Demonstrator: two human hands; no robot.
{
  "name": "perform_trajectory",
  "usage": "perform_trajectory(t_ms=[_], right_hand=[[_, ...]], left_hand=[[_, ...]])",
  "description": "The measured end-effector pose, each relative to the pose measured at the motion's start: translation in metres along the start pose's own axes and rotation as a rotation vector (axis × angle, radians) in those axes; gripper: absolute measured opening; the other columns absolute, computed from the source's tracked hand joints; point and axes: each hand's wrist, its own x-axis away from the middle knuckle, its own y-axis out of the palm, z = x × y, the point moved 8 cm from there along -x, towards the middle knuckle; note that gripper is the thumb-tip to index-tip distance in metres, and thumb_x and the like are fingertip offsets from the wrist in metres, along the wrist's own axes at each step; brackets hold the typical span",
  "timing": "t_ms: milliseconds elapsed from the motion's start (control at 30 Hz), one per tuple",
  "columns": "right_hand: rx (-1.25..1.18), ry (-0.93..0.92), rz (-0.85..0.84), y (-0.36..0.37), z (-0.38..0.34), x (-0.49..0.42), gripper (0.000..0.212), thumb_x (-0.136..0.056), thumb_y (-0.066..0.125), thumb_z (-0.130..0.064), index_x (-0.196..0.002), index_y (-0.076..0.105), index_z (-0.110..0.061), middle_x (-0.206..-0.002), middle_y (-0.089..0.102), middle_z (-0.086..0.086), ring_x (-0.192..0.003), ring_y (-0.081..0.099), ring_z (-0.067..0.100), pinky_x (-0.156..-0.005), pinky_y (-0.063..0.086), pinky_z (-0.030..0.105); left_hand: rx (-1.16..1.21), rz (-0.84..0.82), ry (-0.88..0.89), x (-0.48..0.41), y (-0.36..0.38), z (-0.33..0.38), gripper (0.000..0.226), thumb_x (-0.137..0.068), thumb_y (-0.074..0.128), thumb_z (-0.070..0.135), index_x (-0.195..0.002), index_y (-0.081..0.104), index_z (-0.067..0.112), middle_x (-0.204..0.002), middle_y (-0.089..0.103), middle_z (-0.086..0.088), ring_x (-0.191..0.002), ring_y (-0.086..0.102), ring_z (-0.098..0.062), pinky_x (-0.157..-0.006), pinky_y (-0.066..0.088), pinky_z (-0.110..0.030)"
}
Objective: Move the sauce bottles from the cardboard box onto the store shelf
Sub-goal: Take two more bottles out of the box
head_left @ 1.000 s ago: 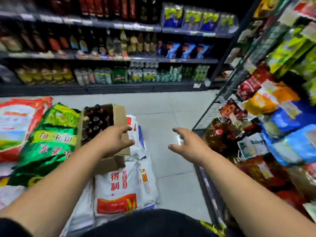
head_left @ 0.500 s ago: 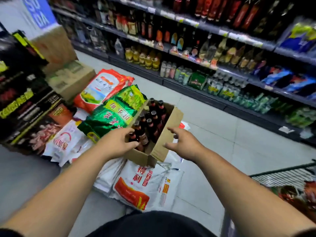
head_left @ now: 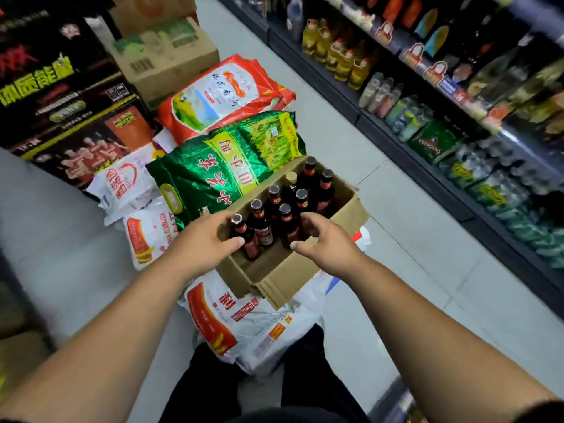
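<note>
Several glossy dark bottles (head_left: 262,228) sit in corrugated box (head_left: 276,277) under left hand (head_left: 201,242), right hand (head_left: 327,243), fingers (head_left: 309,219) loosely spread.

Directly before you, the cardboard box (head_left: 283,279) rests on a lower sack (head_left: 244,325), which lies on the floor (head_left: 412,254). The sauce bottles (head_left: 290,206) stand upright inside the box, grouped from its middle to its far end. Your left hand (head_left: 207,239) sits at the box's left rim, just beside the nearest bottle. Your right hand (head_left: 323,242) hovers over the box's near right part. A second sack (head_left: 225,169) lies against the box's left wall, with a third sack (head_left: 225,93) behind it and a carton (head_left: 164,53) behind that. Small bags (head_left: 128,181) lie left of the second sack, and stacked cases (head_left: 61,96) stand farther left. The store shelf (head_left: 427,126) runs along your right, across the aisle, well apart from the box.
</note>
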Motion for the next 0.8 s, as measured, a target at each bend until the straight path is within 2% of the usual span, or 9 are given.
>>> perform_trajectory(t_ms=[100,233,333,400,500,567,633,800], right_hand=[[0.022,0.021,-0.002,-0.002,0.023,-0.031,0.076,-0.083,0.079,-0.036,-0.149,0.045,-0.024,-0.143,0.057,0.003,-0.130,0.055,0.019,-0.107,0.045,0.034],[-0.049,0.012,-0.028,0.017,0.036,-0.071,0.077,-0.082,0.081,-0.026,-0.150,0.044,-0.020,-0.138,0.056,-0.002,-0.124,0.053,0.009,-0.103,0.041,0.024],[-0.068,0.010,-0.021,0.040,0.043,-0.101,0.085,-0.076,0.081,-0.035,-0.151,0.041,-0.023,-0.147,0.052,0.000,-0.133,0.051,0.016,-0.112,0.042,0.037],[-0.070,0.007,-0.003,0.050,0.047,-0.117,0.088,-0.074,0.080,-0.039,-0.151,0.040,-0.024,-0.149,0.051,0.003,-0.136,0.050,0.018,-0.114,0.040,0.040],[-0.028,-0.013,0.017,0.061,0.050,-0.139,0.078,-0.080,0.080,-0.027,-0.149,0.045,-0.022,-0.144,0.056,0.005,-0.134,0.051,0.019,-0.113,0.039,0.033],[0.003,-0.031,0.012,0.067,0.054,-0.149,0.072,-0.083,0.078,-0.021,-0.148,0.047,-0.021,-0.142,0.058,0.004,-0.133,0.052,0.019,-0.110,0.037,0.025],[0.023,-0.031,-0.005,0.074,0.060,-0.155,0.070,-0.086,0.075,-0.016,-0.149,0.046,-0.023,-0.146,0.057,0.000,-0.136,0.050,0.017,-0.105,0.032,0.017],[-0.022,-0.031,0.034,0.079,0.067,-0.161,0.065,-0.091,0.070,-0.013,-0.149,0.046,-0.028,-0.145,0.057,0.000,-0.135,0.051,0.018,-0.103,0.033,0.018]], left_hand=[[0.074,0.058,-0.053,-0.020,0.024,-0.010,0.064,-0.082,0.070,0.046,-0.139,0.042,0.043,-0.140,0.055,0.003,-0.125,0.055,-0.021,-0.098,0.048,-0.041],[0.113,0.082,-0.112,-0.049,0.057,-0.028,0.075,-0.082,0.071,0.045,-0.147,0.034,0.042,-0.149,0.045,-0.004,-0.133,0.048,-0.025,-0.105,0.044,-0.043],[0.205,0.131,-0.163,-0.070,0.073,-0.048,0.081,-0.074,0.068,0.054,-0.146,0.033,0.042,-0.148,0.044,-0.004,-0.134,0.046,-0.024,-0.108,0.042,-0.046],[0.247,0.157,-0.158,-0.079,0.082,-0.055,0.081,-0.074,0.070,0.051,-0.146,0.034,0.041,-0.149,0.044,-0.003,-0.135,0.044,-0.022,-0.111,0.038,-0.042],[0.241,0.200,-0.117,-0.093,0.092,-0.059,0.076,-0.080,0.075,0.031,-0.147,0.039,0.030,-0.145,0.049,-0.006,-0.133,0.045,-0.022,-0.109,0.034,-0.031],[0.244,0.222,-0.118,-0.101,0.097,-0.064,0.074,-0.078,0.070,0.036,-0.145,0.040,0.035,-0.143,0.052,-0.004,-0.130,0.048,-0.023,-0.109,0.039,-0.039],[0.248,0.214,-0.142,-0.105,0.102,-0.070,0.070,-0.078,0.064,0.039,-0.142,0.035,0.046,-0.140,0.054,0.002,-0.128,0.052,-0.022,-0.103,0.046,-0.046],[0.170,0.308,-0.139,-0.110,0.102,-0.067,0.060,-0.091,0.060,0.023,-0.137,0.032,0.050,-0.131,0.061,0.003,-0.119,0.057,-0.027,-0.092,0.051,-0.051]])
